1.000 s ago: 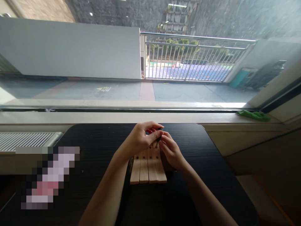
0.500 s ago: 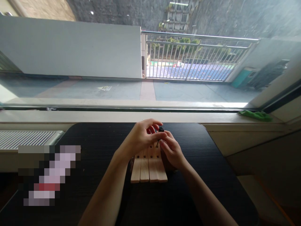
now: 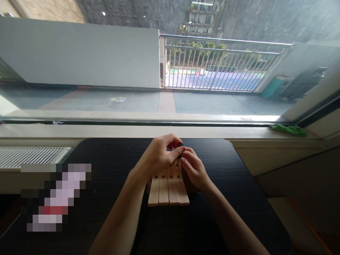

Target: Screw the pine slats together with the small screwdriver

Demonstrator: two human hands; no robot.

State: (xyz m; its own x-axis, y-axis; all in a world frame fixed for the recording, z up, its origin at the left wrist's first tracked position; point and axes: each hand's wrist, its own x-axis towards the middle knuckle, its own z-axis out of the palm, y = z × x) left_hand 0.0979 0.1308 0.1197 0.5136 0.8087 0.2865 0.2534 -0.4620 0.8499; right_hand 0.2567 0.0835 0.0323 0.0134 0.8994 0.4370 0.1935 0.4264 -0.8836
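Daylight is coming through a wide window [image 3: 146, 117], with a metal railing [image 3: 231, 67] standing beyond the glass. Below, a pale sill [image 3: 119, 131] is running behind a black table [image 3: 114, 159]. A white radiator [image 3: 32, 157] is sitting to the table's left, and a pixelated patch [image 3: 62, 193] is hiding part of that edge. On the table, four wooden slats [image 3: 174, 193] are lying side by side, their near ends pointing toward the person. A green cloth [image 3: 288, 130] is lying at the sill's right end.

Over the slats' far part, the left hand [image 3: 162, 152] is grasping a thin-shafted tool [image 3: 181, 144] by its black top. The right hand [image 3: 195, 170] is curling beside the shaft; whether its fingertips are pinching it, I cannot tell. Small dark spots [image 3: 178, 176], perhaps screw heads, are dotting the slats, and the tool is pointing down at one on the rightmost slat.

Fastening seems to be the step in hand; the next move is probably calling for steady turning, with the shaft staying in line.
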